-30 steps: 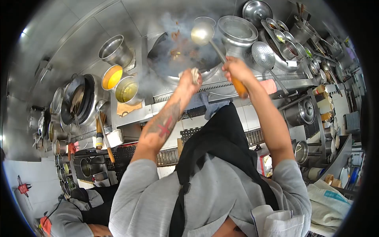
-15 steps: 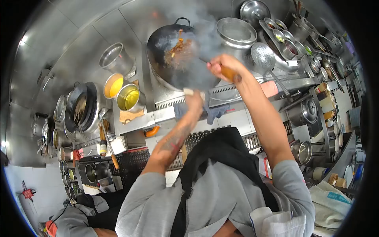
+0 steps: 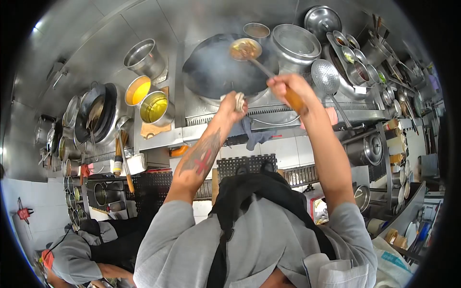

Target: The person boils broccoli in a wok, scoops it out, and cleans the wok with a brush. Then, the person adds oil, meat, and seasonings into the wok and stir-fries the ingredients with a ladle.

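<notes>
My right hand (image 3: 290,89) is closed round the wooden handle of a ladle (image 3: 261,67). Brown, chopped-looking food (image 3: 245,49) fills the ladle's bowl, held above the right part of a large black wok (image 3: 211,72). Steam rises from the wok and blurs its inside. At the wok's near rim, my left hand (image 3: 231,108) grips a folded pale cloth (image 3: 239,102); a wok handle under the cloth cannot be made out. Just behind the wok's far right edge is a small metal bowl (image 3: 257,30).
Left of the wok are metal pots of orange liquid (image 3: 138,91) and yellow oil (image 3: 156,108). On the right are a strainer-topped pot (image 3: 297,41), a perforated skimmer (image 3: 325,77) and a tray of small bowls (image 3: 353,60). Another person (image 3: 79,254) is at lower left.
The food that lay in the wok is now in the ladle, raised toward the far right. The steam has thinned, and my left hand still grips the cloth at the rim.
</notes>
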Available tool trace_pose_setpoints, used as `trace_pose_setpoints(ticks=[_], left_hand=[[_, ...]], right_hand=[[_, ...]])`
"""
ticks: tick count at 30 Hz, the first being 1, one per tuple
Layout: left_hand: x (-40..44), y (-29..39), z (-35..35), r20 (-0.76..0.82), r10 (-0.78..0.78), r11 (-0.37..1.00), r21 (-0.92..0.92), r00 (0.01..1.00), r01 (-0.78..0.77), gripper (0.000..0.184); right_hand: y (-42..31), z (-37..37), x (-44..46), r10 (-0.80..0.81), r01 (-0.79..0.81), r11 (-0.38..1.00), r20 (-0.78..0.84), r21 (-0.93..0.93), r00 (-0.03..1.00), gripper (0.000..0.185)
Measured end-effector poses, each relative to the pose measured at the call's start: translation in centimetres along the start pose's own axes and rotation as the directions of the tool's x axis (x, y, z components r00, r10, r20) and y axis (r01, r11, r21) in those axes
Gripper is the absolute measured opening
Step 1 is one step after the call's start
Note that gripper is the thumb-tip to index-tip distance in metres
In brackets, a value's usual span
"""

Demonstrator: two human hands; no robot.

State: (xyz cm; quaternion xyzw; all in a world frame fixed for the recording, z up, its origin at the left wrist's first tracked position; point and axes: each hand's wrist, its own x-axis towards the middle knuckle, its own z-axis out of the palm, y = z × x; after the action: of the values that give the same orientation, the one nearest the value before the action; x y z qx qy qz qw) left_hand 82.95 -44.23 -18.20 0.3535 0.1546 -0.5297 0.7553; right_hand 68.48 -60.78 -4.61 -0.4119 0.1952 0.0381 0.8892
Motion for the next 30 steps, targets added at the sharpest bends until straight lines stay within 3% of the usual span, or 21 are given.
trace_pose_setpoints(ticks=[1, 2, 3, 4, 5, 6, 7, 8, 9, 10, 12, 13, 14, 15, 16, 17, 19, 22, 26, 28, 30], left_hand=[[0.1, 0.1, -0.2, -0.011, 0.016, 1.000, -0.012, 1.000, -0.017, 0.030], [0.6, -0.2, -0.6, -0.021, 0.010, 1.000, -0.016, 1.000, -0.011, 0.030], [1.5, -0.3, -0.9, -0.068, 0.125, 0.992, 0.031, 0.990, -0.123, 0.028], [2.7, -0.2, -0.9, -0.096, 0.252, 0.966, 0.087, 0.963, -0.244, 0.027], [3.0, -2.4, -1.7, -0.129, 0.442, 0.864, 0.325, 0.888, -0.383, 0.027], [2.7, -5.1, -2.6, -0.208, 0.637, 0.691, 0.581, 0.742, -0.431, 0.025], [5.2, -7.8, -6.1, -0.045, 0.807, 0.476, 0.639, 0.589, -0.604, 0.032], [4.1, -9.7, -6.5, -0.019, 0.939, 0.240, 0.753, 0.344, -0.613, 0.032], [2.5, -10.2, -6.6, -0.013, 0.905, 0.313, 0.696, 0.424, -0.646, 0.034], [2.6, -9.3, -6.3, 0.010, 0.903, 0.301, 0.699, 0.430, -0.648, 0.034], [2.0, -8.5, -6.9, -0.007, 0.792, 0.459, 0.667, 0.610, -0.588, 0.035], [1.6, -7.7, -5.7, -0.024, 0.816, 0.444, 0.664, 0.577, -0.601, 0.027], [3.1, -6.6, -6.4, -0.021, 0.779, 0.497, 0.628, 0.626, -0.598, 0.015], [2.1, -4.8, -5.3, -0.055, 0.655, 0.634, 0.582, 0.753, -0.509, 0.014], [0.3, -3.5, -3.8, -0.081, 0.510, 0.751, 0.527, 0.856, -0.398, 0.015], [-0.5, -3.2, -3.4, -0.087, 0.511, 0.754, 0.523, 0.855, -0.397, 0.015], [-1.1, -2.7, -3.1, -0.132, 0.323, 0.920, 0.275, 0.937, -0.278, 0.012], [-1.5, -3.5, -3.6, -0.083, 0.250, 0.957, 0.170, 0.965, -0.233, 0.016], [-1.2, -3.6, -3.3, -0.059, 0.232, 0.969, 0.101, 0.971, -0.226, 0.018], [-0.8, -3.3, -2.8, -0.079, 0.236, 0.970, 0.076, 0.969, -0.230, 0.019], [0.0, -3.1, -2.3, -0.101, 0.237, 0.971, 0.052, 0.966, -0.232, 0.019]], right_hand=[[-0.2, -0.7, -0.5, 0.001, -0.001, 1.000, 0.002, -0.007, 1.000, 0.003], [0.4, -1.4, -1.1, 0.007, -0.013, 0.999, -0.120, -0.049, 0.993, 0.003], [1.2, -1.9, -1.8, 0.008, -0.030, 0.996, -0.237, -0.087, 0.971, 0.002], [1.5, -2.3, -2.0, 0.003, -0.023, 0.996, -0.231, -0.086, 0.973, 0.002], [1.6, -2.8, -2.0, -0.009, -0.040, 0.986, -0.285, -0.164, 0.958, 0.002], [1.9, -3.3, -1.9, -0.023, -0.062, 0.970, -0.341, -0.237, 0.940, 0.003], [2.3, -4.1, -1.7, 0.008, -0.087, 0.961, -0.285, -0.263, 0.958, 0.002], [2.3, -3.4, -2.1, -0.005, -0.070, 0.964, -0.283, -0.256, 0.959, 0.002], [2.1, -2.2, -3.0, 0.013, -0.084, 0.965, -0.273, -0.250, 0.962, 0.003], [1.9, -1.3, -3.4, 0.030, -0.096, 0.965, -0.265, -0.244, 0.964, 0.004], [1.7, -1.4, -2.9, 0.040, -0.062, 0.993, -0.193, -0.105, 0.980, 0.005], [1.5, -1.8, -1.7, 0.136, -0.136, 0.991, -0.016, 0.018, 0.991, 0.006], [1.3, -1.8, -0.8, 0.202, -0.224, 0.967, 0.176, 0.119, 0.964, 0.007], [1.5, -1.3, -0.4, 0.208, -0.231, 0.965, 0.177, 0.123, 0.962, 0.007], [1.6, -0.6, -0.1, 0.185, -0.244, 0.922, 0.210, 0.302, 0.960, 0.008], [1.7, -0.2, 0.0, 0.156, -0.253, 0.848, 0.236, 0.466, 0.959, 0.010], [1.9, -0.4, 0.2, 0.156, -0.288, 0.834, 0.300, 0.471, 0.941, 0.011], [1.0, -0.5, -0.1, 0.163, -0.309, 0.830, 0.328, 0.464, 0.931, 0.010], [-1.2, 0.6, -1.8, 0.049, -0.113, 0.934, 0.191, 0.340, 0.980, 0.010], [-2.0, 1.1, -2.7, -0.070, 0.066, 0.990, 0.034, 0.123, 0.997, 0.007], [-2.2, 1.5, -3.5, -0.101, 0.104, 0.994, -0.062, 0.045, 0.993, 0.005]])
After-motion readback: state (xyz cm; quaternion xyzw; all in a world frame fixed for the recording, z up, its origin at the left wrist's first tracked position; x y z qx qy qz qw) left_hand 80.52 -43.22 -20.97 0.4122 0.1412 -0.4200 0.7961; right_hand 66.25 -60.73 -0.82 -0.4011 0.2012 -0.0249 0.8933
